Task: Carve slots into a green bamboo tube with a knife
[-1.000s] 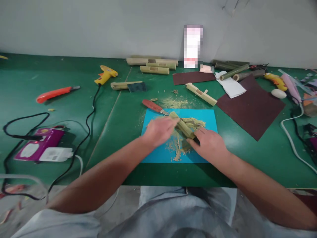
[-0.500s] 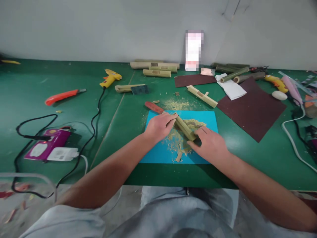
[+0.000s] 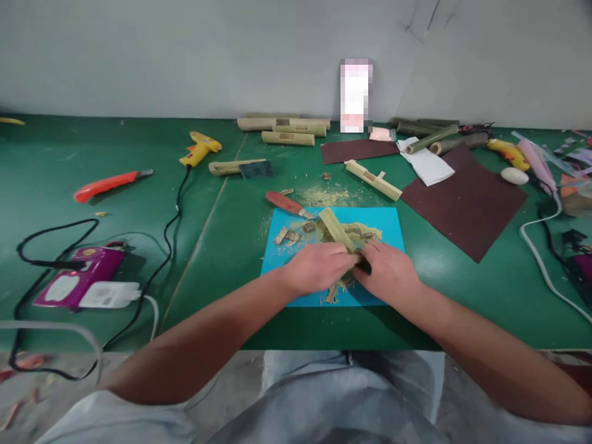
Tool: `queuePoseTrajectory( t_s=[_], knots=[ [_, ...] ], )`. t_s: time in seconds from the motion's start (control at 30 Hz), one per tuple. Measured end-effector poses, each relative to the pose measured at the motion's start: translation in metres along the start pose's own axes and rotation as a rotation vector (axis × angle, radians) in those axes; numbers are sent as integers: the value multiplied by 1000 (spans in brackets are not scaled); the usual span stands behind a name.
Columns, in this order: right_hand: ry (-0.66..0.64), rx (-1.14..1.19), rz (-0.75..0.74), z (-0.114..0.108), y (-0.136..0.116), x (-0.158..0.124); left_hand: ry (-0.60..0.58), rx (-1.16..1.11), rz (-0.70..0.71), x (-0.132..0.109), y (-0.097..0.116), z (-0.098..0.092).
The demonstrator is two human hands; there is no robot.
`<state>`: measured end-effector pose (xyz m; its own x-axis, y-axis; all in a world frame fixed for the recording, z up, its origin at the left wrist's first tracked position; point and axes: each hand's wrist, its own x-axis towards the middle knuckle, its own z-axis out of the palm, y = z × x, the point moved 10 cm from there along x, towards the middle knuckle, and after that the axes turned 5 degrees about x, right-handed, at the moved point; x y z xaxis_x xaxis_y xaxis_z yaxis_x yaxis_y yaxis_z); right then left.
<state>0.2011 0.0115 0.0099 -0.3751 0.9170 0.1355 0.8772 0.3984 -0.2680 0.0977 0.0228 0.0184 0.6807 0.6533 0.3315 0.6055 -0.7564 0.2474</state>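
A pale green bamboo tube slants over a blue sheet, its far end pointing up and left. My right hand is closed round its near end. Against the tube near that end, my left hand has its fingers closed, almost touching the right one. Whether anything small lies under those fingers is hidden. Yellowish sawdust and bark-like chips lie on the sheet. Just beyond my left hand rests a red-handled chisel-like tool, its blade at the sheet's edge.
On the green table lie a yellow glue gun, an orange cutter and a purple power box with cords. Brown sandpaper-like sheets, a notched bamboo piece and more bamboo lie beyond. A phone leans on the wall.
My left hand has moved from the tube's far end down to its near end, beside my right hand, uncovering chips and the tool's blade. The view has shifted slightly.
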Motion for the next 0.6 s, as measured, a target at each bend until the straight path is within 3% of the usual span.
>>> queuePoseTrajectory(
  t_s=[0.2, 0.6],
  knots=[
    [43, 2, 7, -5, 0, 1, 112, -49, -179, 8, -53, -20],
    [85, 5, 12, -14, 0, -1, 262, -54, -255, 5, -73, -36]
  ],
)
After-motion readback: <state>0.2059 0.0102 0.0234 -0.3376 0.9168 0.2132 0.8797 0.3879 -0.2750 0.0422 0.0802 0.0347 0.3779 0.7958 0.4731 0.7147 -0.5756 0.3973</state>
